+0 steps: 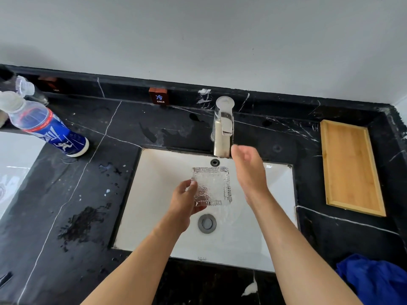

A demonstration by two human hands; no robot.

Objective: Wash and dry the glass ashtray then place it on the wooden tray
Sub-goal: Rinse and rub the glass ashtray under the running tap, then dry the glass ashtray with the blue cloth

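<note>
Presently the left hand [184, 200] grips the glass ashtray [211, 186] by its left edge, thumb on top and fingers beneath, holding it above the white sink [154, 194], below the faucet [222, 128] and behind the drain [207, 223]. The right hand [248, 170] is spread wide and holds nothing, just right of the ashtray and close to the faucet spout. Basin walls leave open room on all sides of the ashtray. The wooden tray [350, 166] lies bare on the black counter [88, 194], well right of the sink. A blue cloth [374, 280] lies at the near right corner. A water bottle [48, 128] stands far left, with wet patches between it and the sink.
</note>
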